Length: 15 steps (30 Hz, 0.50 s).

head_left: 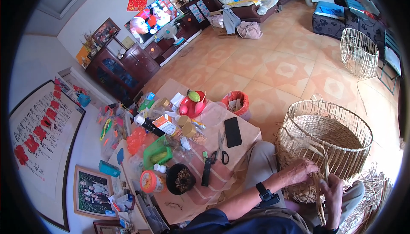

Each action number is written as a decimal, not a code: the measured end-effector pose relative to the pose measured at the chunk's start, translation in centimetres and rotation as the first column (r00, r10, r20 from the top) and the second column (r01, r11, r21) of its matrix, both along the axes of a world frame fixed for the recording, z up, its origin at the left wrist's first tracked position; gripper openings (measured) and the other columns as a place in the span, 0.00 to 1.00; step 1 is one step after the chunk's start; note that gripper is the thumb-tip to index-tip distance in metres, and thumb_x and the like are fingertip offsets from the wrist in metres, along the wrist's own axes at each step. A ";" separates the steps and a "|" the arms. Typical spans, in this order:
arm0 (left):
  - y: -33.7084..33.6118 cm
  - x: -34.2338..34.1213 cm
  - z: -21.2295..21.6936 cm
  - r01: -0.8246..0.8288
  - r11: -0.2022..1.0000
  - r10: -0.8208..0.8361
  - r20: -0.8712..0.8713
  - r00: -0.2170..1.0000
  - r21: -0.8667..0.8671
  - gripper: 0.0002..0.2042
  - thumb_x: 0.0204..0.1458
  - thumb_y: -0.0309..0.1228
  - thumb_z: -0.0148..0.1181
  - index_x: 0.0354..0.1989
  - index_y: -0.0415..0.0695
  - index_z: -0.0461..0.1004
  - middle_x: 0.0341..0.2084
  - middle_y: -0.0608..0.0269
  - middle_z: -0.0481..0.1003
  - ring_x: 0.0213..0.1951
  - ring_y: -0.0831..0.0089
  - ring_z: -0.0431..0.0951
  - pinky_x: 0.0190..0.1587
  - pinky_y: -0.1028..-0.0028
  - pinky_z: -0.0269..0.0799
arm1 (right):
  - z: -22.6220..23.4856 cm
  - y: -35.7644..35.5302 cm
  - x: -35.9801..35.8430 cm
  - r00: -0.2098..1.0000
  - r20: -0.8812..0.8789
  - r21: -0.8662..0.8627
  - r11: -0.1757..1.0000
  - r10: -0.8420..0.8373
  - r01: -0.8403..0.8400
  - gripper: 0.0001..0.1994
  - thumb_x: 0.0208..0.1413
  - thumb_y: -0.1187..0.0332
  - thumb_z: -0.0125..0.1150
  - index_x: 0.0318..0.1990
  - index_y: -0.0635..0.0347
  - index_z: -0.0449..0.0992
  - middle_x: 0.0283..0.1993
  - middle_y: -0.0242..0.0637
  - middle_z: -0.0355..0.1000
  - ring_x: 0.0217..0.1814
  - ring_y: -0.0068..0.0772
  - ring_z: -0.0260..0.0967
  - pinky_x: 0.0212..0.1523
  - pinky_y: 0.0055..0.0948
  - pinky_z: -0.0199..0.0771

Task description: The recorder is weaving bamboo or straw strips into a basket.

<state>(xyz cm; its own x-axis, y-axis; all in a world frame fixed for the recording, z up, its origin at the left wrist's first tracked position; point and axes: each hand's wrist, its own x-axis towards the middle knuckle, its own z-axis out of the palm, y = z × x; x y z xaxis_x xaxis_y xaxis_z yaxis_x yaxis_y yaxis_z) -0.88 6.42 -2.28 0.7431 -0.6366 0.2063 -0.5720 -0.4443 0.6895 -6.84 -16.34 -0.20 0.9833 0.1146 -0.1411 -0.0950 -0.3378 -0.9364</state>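
A half-woven basket point(294, 135) stands between my knees at the lower right. Bare upright stakes rise from its woven straw wall to a hoop rim. At its near side my left hand point(301, 170), below a black wristwatch, pinches flat dried straw strips point(318, 191) against the wall. My right hand point(332, 195) is closed around the same strips just to the right, its fingertips partly hidden. Some strip ends hang down between the two hands, and others stick up above them along the stakes.
Loose straw point(369, 200) lies at the right. On the left, the cluttered table point(235, 161) holds scissors point(224, 156), a phone point(232, 132) and a black bowl point(174, 185). Beyond it stands a red-lined bin point(245, 101). Another basket frame point(358, 54) is on the tiled floor.
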 end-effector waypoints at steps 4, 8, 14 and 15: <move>0.4 0.5 -2.0 -0.007 0.997 0.006 0.013 1.000 0.075 0.21 0.40 0.22 0.73 0.45 0.39 0.76 0.35 0.54 0.78 0.45 0.52 0.80 0.50 0.57 0.75 | 1.0 1.4 2.0 0.984 0.121 -0.455 0.888 0.133 -0.064 0.20 0.62 0.60 0.67 0.22 0.63 0.72 0.16 0.31 0.67 0.16 0.23 0.64 0.19 0.30 0.63; 1.0 -0.9 -0.2 -0.045 0.994 0.037 0.090 0.995 0.096 0.26 0.40 0.22 0.73 0.52 0.38 0.75 0.45 0.54 0.77 0.51 0.54 0.77 0.56 0.60 0.73 | -0.1 -1.9 1.3 0.991 -0.120 0.214 0.973 -0.057 0.082 0.20 0.73 0.58 0.51 0.33 0.64 0.77 0.20 0.30 0.71 0.16 0.20 0.64 0.17 0.22 0.62; 0.5 -3.3 2.1 -0.221 0.975 0.201 0.365 0.909 0.011 0.18 0.57 0.24 0.55 0.56 0.39 0.75 0.47 0.56 0.74 0.55 0.60 0.74 0.63 0.61 0.70 | -3.1 -5.1 -3.1 0.943 -0.326 0.476 0.849 -0.072 0.229 0.15 0.66 0.57 0.62 0.40 0.61 0.78 0.21 0.23 0.68 0.19 0.15 0.62 0.21 0.17 0.61; -0.1 -3.1 1.7 -0.218 0.976 0.198 0.363 0.910 0.015 0.18 0.57 0.24 0.55 0.56 0.39 0.75 0.47 0.56 0.74 0.55 0.60 0.74 0.63 0.61 0.70 | -2.7 -2.0 -3.4 0.990 -0.135 0.489 0.866 -0.040 0.101 0.13 0.63 0.60 0.66 0.39 0.62 0.79 0.22 0.23 0.71 0.22 0.13 0.66 0.24 0.18 0.63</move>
